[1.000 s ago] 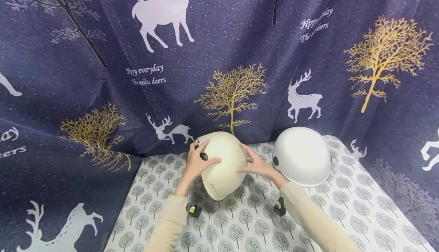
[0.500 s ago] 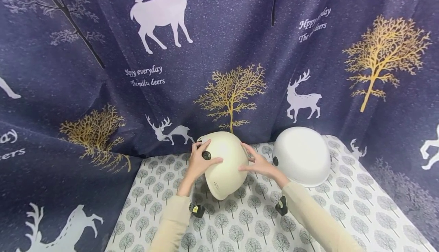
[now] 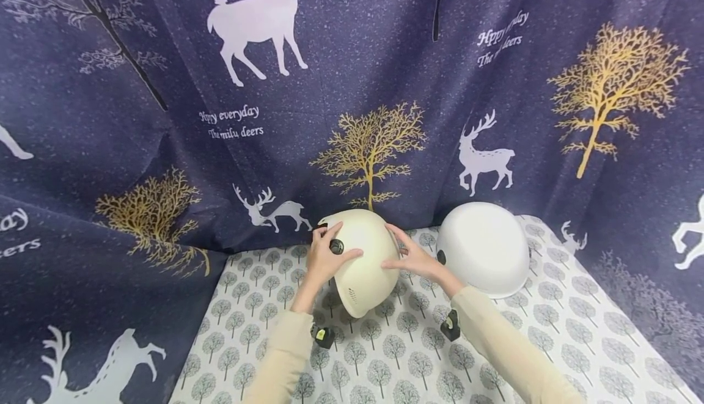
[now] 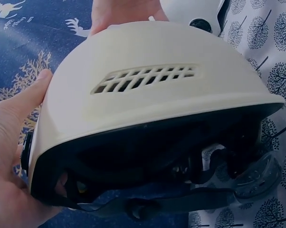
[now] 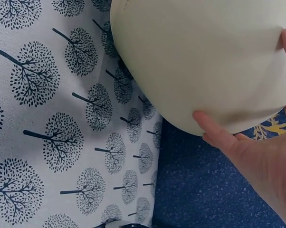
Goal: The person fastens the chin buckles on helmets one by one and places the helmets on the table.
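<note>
Both hands hold a cream helmet point(image 3: 370, 251) at the table's far side. My left hand point(image 3: 324, 260) grips its left side, thumb on the shell and fingers near a round black knob point(image 3: 337, 246). On the opposite side my right hand point(image 3: 419, 262) holds the shell between spread thumb and fingers; in the right wrist view its thumb presses the smooth surface. A slatted vent point(image 4: 147, 78) sits above the rim in the left wrist view. Under the rim hangs a black strap point(image 4: 181, 202), beside a clear plastic piece point(image 4: 259, 178). Most of the helmet's dark inside is in shadow.
A white helmet point(image 3: 484, 248) with a black side knob rests dome up on the table, right of the cream one. The table has a tree-print cloth point(image 3: 385, 373). A dark blue deer-print curtain point(image 3: 330, 86) hangs directly behind.
The cream helmet has turned slightly and shifted a little to the right, its vent showing more. My left hand has moved right with it; the right hand stays nearly in place.
</note>
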Demonstrator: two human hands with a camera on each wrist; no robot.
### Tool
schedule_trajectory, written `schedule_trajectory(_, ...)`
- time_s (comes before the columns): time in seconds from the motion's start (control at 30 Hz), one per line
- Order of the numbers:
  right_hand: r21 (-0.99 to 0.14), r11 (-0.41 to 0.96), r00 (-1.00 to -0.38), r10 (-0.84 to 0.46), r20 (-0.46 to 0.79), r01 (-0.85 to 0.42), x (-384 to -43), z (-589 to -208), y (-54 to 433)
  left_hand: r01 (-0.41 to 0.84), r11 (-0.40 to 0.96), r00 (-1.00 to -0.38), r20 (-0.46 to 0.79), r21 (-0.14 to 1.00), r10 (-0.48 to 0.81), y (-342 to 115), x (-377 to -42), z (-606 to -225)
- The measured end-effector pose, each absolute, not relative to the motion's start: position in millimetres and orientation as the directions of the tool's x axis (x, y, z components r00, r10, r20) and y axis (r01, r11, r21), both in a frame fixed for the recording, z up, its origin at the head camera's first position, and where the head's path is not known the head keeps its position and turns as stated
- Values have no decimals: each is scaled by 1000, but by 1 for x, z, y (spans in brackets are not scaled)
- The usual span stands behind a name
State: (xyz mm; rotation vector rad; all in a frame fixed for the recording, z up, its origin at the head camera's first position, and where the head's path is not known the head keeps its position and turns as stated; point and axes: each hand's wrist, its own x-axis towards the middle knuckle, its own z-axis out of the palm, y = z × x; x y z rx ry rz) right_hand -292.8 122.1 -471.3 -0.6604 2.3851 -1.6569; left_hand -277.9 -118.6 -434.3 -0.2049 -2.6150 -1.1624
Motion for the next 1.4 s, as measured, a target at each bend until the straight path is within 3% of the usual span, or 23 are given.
schedule_trajectory(0.47,-888,320,-884,-434,171,-329,-302,-467,120,311,657,-915,402,687,13,-104,-279,-437)
schedule_trajectory(0.7,-914,315,-897,-429,104,-256,-293,-468,126,309,510,-943,329,803,54,-107,-270,-445)
schedule_trajectory(1.4,-972,186,-909,-413,54,-143,-292,-483,127,420,429,-897,437,800,66,-115,-262,-454)
